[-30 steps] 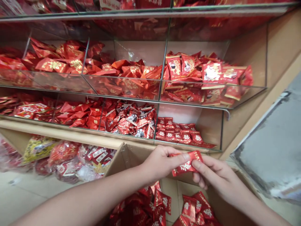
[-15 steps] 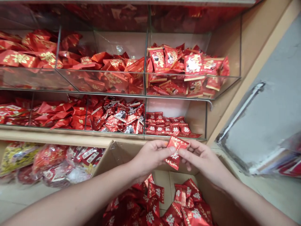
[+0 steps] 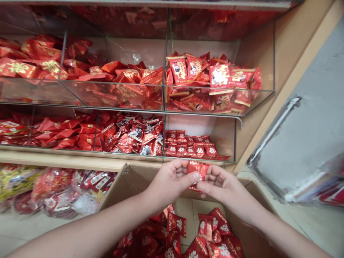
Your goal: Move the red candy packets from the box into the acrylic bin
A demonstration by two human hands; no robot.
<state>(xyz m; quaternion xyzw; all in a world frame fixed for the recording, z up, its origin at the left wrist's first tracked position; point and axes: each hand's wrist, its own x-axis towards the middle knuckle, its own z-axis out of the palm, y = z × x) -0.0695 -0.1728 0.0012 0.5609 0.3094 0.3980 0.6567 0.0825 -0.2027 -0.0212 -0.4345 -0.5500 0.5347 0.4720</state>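
A small red packet with gold and white print is held between both hands above an open cardboard box. My left hand grips its left side, the thumb lying across its front. My right hand pinches the lower right part with thumb and fingers. Below the hands, many similar red packets lie loose in the box. Just behind the hands, matching packets stand in rows in the lower right shelf compartment.
Clear-fronted shelf bins hold red packets above and black-and-red ones at lower middle. Bagged goods lie under the shelf at left. A wooden side panel and a grey wall bound the right.
The packet has tilted and sits a little lower within the fingers, with more of it covered. Both hands have closed in around it. The view has shifted slightly.
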